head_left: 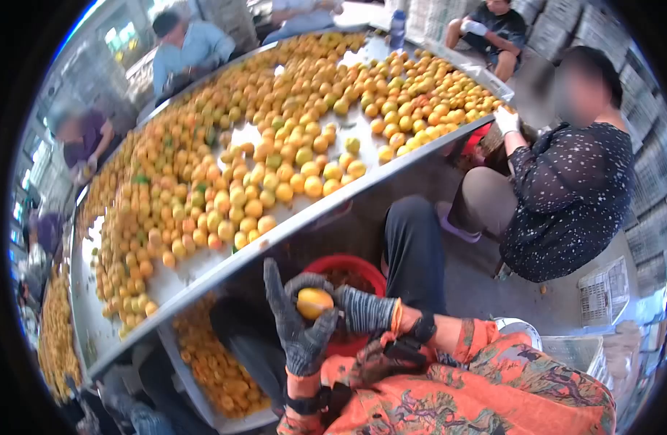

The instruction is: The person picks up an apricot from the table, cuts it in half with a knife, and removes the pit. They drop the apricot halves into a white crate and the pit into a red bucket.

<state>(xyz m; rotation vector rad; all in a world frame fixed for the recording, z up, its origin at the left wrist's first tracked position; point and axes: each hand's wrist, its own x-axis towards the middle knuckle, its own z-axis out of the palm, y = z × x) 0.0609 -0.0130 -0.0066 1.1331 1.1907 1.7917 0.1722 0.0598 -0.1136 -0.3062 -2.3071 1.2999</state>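
Note:
A yellow-orange fruit is between my two gloved hands, above a red basin. My left hand, in a dark grey glove, cups the fruit from the left, its thumb below and one finger stretched up. From the right, my right hand, in a grey striped glove, touches the fruit; its fingertips are partly hidden. Dark scraps lie inside the basin. Beyond my hands runs the metal edge of a long table heaped with similar fruits.
A crate of fruit pieces stands below the table at lower left. A co-worker in a dotted dark top sits at right, near a white crate. Other people sit around the table's far side. A blue bottle stands at the back.

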